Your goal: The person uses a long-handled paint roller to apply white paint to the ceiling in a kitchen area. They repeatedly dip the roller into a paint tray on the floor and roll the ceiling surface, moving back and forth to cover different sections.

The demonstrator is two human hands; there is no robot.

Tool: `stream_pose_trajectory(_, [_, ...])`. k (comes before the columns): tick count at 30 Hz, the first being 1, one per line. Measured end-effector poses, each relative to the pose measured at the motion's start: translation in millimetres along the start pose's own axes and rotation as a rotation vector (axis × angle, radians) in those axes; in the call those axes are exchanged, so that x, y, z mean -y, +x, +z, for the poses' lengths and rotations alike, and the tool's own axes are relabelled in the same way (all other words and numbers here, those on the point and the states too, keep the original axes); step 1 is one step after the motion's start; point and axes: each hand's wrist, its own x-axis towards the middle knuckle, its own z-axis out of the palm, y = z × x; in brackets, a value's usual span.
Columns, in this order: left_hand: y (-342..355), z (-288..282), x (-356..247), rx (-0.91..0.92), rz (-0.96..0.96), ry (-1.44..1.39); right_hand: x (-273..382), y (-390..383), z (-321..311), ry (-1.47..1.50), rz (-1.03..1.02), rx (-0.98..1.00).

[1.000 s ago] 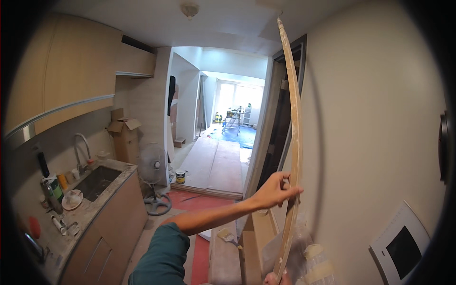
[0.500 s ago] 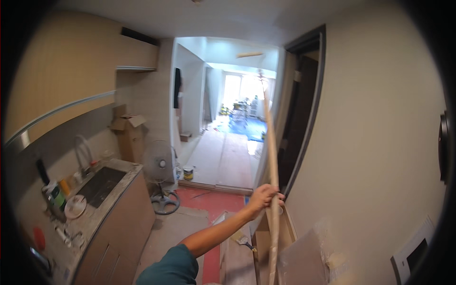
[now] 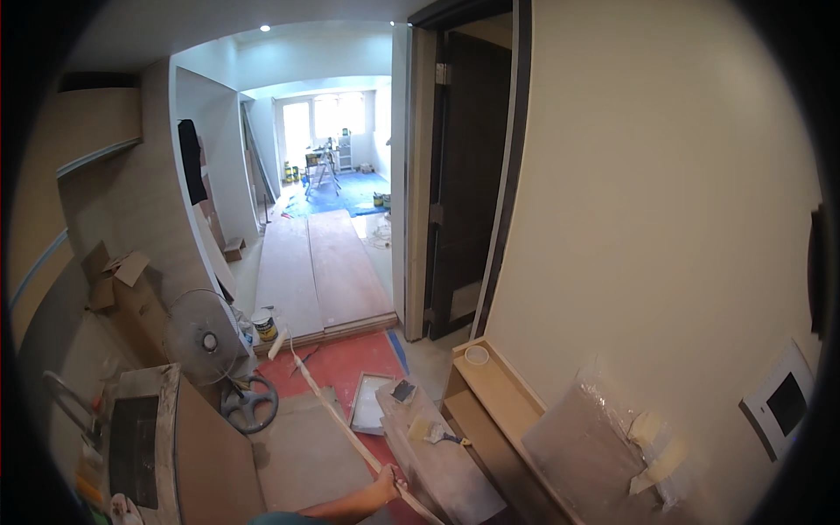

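My left hand (image 3: 383,486) is at the bottom centre, its fingers wrapped around a long pale pole. The pole slants away to the upper left over the floor, and a paint roller (image 3: 277,344) with a pale sleeve is at its far end. The roller head is close to a paint bucket (image 3: 264,327) by the raised boards. Right of the pole, a white paint tray (image 3: 371,401) rests on the red floor covering. A paintbrush (image 3: 444,434) lies on a dusty board-topped surface (image 3: 437,472), near a small dark pad (image 3: 402,390). My right hand is out of view.
A standing fan (image 3: 208,341) and an open cardboard box (image 3: 131,306) stand left, beyond the sink counter (image 3: 166,420). A wooden cabinet (image 3: 490,376) and a plastic-wrapped panel (image 3: 577,437) line the right wall. A dark door (image 3: 477,175) stands open; large boards (image 3: 324,271) lie beyond.
The roller has come down from near the ceiling to low over the floor, swinging left. My left hand has dropped toward the lower edge, still holding the pole. The view has turned right and down.
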Motion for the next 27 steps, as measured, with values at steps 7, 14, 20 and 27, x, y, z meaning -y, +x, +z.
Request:
stream_pose_trajectory(7, [23.4,-48.2,31.4,-0.008,-0.242,0.11,45.8,-44.8,27.0,-0.012,0.12,0.039])
stream_pose_trajectory(14, [3.2,-45.6,24.5,0.086,-0.242,0.146,78.1,-56.6,55.6,0.047,0.11,0.004])
stream_pose_trajectory(20, [-23.7,-61.8,28.4,0.064,-0.279,0.275,121.6,-104.0,116.2,0.047,0.159,-0.045])
stream_pose_trajectory(27, [41.9,-111.8,32.7,0.008,-0.349,0.492,222.0,-100.4,152.5,0.075,0.215,-0.274])
